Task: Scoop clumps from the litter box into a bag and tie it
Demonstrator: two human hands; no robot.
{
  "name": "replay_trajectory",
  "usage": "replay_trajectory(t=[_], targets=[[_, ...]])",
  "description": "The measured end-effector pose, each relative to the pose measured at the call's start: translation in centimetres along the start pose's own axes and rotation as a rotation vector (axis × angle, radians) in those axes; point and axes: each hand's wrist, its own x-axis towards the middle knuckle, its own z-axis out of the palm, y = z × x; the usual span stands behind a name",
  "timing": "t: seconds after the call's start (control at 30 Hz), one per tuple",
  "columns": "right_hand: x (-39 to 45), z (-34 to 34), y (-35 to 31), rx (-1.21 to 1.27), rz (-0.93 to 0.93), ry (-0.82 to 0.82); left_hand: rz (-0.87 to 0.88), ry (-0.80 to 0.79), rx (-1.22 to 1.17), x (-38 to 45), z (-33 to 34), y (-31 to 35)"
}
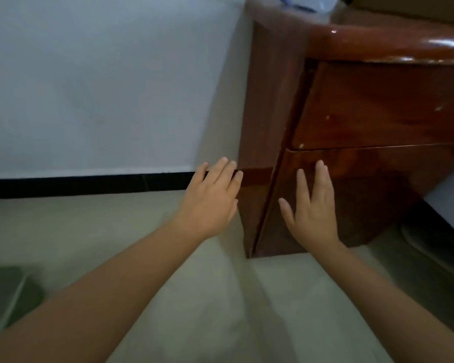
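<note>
My left hand (211, 199) and my right hand (312, 208) are stretched out in front of me, backs up, fingers straight and spread, holding nothing. Both hover before the lower corner of a glossy red-brown wooden cabinet (364, 121). A green-grey box-like thing (3, 299), blurred, sits on the floor at the lower left edge; I cannot tell whether it is the litter box. No scoop or bag is in view.
The cabinet has two drawer fronts and stands against a white wall (89, 87) with a black skirting strip (89, 184). A clear plastic bottle (309, 2) lies on its top. Pale floor (220, 310) spreads beneath my arms. A dark gap lies right of the cabinet.
</note>
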Motion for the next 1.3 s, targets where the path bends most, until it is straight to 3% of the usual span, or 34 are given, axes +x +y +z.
replay_trajectory(t=[0.13, 0.23, 0.33, 0.47, 0.7, 1.07, 1.2, 1.3], targets=[[-1.0, -2.0, -10.4, 0.015, -0.128, -0.345, -0.296, -0.233, -0.119, -7.7, -1.2, -4.8], [-1.7, -3.1, -19.6, 0.140, -0.313, -0.387, -0.521, -0.285, -0.153, -16.2, -1.9, -8.7], [-2.8, -3.4, -28.2, 0.183, -0.491, -0.573, -0.758, -0.330, -0.175, -24.9, -2.9, -12.1], [-5.3, -2.4, -38.3, 0.174, -0.750, -0.676, -1.036, -0.243, -0.185, -34.4, -3.1, -15.2], [-10.7, -1.0, -50.8, 0.172, -1.069, -0.771, -1.511, -0.397, -0.230, -45.7, -2.5, -14.8], [-24.5, 4.6, -61.6, 0.014, -1.686, -1.010, -2.014, -0.578, -0.320, -58.5, 1.2, -10.2], [-29.8, 7.6, -62.2, 0.041, -1.746, -1.050, -2.170, -0.645, -0.415, -62.1, 3.1, -8.4], [-32.7, 9.9, -62.6, 0.008, -1.672, -1.033, -2.266, -0.576, -0.527, -63.4, 5.2, -6.5]])
